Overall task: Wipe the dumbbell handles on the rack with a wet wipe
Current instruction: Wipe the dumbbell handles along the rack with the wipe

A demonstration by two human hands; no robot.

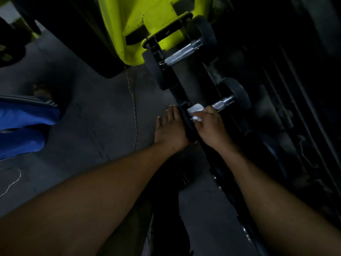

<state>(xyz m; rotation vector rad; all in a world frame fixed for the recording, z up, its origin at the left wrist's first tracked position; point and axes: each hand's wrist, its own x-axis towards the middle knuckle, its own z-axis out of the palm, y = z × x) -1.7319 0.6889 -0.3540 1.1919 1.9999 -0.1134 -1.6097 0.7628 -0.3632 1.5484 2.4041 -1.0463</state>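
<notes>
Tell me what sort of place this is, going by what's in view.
Most likely a gym's weights area. Dumbbells with knurled metal handles rest on a dark rack, a lime-green machine frame stands beside it, and the floor looks like dark rubber matting.

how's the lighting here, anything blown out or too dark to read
Head view: dim overall; the right side beyond the rack is nearly black. The wet wipe in the right hand and the yellow-green frame look overbright; glare marks the far dumbbell handle. Wide-angle bending at the edges.
</notes>
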